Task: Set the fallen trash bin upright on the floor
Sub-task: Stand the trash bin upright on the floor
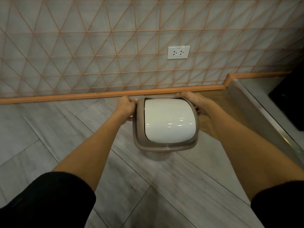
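Note:
The trash bin (167, 122) has a white swing lid set in a taupe rim, and I see it from above with its lid facing up at me. Its pale body shows only as a small strip below the rim, near the floor. My left hand (125, 106) grips the rim's far left side. My right hand (195, 104) grips the far right side of the rim, fingers curled over the edge. The bin stands roughly upright close to the wall; whether its base touches the floor is hidden.
A tiled wall with orange grout lines and a white power socket (178, 52) rises just behind the bin, with an orange skirting board (65, 97) at its foot. A raised metal-edged threshold (256, 102) runs along the right, with a dark object beyond it. Grey plank floor lies in front.

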{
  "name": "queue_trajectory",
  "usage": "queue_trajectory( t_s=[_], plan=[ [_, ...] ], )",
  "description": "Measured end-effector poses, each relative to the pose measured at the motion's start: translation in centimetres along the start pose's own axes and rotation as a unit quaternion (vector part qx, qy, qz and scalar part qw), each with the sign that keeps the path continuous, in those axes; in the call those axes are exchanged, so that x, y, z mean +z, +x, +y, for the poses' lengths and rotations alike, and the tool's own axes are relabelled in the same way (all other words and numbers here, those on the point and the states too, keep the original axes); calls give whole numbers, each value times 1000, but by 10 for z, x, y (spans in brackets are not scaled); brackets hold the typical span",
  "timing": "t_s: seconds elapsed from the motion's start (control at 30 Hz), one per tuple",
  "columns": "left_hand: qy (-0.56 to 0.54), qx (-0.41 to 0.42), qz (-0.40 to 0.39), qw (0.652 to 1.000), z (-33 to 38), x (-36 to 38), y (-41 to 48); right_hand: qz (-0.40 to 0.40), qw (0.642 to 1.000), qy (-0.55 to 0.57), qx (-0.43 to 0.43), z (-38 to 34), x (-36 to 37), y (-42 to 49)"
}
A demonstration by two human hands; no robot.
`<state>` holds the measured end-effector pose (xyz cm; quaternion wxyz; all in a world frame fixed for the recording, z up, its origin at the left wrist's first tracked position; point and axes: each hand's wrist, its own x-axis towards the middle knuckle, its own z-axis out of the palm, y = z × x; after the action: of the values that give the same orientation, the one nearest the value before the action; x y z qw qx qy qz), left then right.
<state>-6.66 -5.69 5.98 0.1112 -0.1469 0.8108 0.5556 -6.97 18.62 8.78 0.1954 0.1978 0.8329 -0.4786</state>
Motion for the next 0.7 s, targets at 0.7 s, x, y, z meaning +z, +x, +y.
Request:
queue_trajectory(
  t_s=[0.7],
  plan=[
    [-132,76,118,981,-36,17,-47,42,986,60,-149,39,3,-23]
  ],
)
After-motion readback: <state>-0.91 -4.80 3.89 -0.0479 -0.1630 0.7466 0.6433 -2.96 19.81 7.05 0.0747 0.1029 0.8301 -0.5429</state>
